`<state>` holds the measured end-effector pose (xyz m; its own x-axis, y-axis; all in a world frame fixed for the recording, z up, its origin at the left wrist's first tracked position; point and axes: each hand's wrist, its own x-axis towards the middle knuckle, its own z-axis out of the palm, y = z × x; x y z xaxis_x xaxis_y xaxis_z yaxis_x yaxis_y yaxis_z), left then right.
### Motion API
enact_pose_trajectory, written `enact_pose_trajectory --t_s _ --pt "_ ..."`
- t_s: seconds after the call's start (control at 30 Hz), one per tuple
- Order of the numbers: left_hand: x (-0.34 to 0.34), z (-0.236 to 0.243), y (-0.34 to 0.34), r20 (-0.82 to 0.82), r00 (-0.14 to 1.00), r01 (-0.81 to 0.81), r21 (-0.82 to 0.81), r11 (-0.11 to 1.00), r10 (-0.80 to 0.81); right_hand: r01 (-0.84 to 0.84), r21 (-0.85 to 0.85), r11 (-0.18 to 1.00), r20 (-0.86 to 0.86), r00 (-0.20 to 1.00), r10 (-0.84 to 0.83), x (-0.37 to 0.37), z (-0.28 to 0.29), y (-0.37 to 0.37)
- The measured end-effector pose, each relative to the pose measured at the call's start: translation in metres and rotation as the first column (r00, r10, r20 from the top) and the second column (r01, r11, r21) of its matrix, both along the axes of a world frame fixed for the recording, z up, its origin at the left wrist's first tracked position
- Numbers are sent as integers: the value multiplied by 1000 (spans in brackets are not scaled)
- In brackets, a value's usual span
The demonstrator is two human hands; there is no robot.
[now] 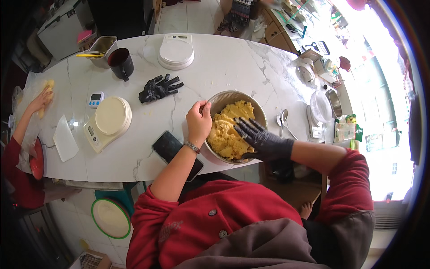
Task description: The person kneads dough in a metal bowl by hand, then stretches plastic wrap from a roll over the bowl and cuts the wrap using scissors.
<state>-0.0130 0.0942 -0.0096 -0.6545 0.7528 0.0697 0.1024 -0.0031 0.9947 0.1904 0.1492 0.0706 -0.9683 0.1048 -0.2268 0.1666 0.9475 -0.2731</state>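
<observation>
Fingers (247, 129) of the gloved right hand (266, 144) were spread on one yellow dough mass (226, 130), which lay beneath and to the left of them; those of the left hand (199, 123) pinched the rim of one metal bowl (220, 102) containing it. Farther out lay two spoons (284, 115), one phone (168, 145) and one loose black glove (159, 88).

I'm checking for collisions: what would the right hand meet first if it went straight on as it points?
The right hand would likely meet more yellow dough first, then perhaps the bowl wall; depth is unclear.
</observation>
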Motion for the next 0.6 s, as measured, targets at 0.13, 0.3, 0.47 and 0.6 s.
enact_pose_trajectory --t_s 0.13,0.3,0.47,0.6 --pt "8 -1 -3 43 999 11 11 1000 -11 -49 52 997 -56 997 52 -24 -36 0" --pt "5 -4 -4 98 995 24 2 1000 -24 2 134 991 1 1000 -3 -59 -41 -4" --pt "5 -4 -6 83 996 37 -24 999 -35 15 18 1000 -178 984 -11 -73 -54 10" --pt "1 -5 0 75 996 46 29 999 -48 -2 -22 1000 -42 999 1 -81 -57 22"
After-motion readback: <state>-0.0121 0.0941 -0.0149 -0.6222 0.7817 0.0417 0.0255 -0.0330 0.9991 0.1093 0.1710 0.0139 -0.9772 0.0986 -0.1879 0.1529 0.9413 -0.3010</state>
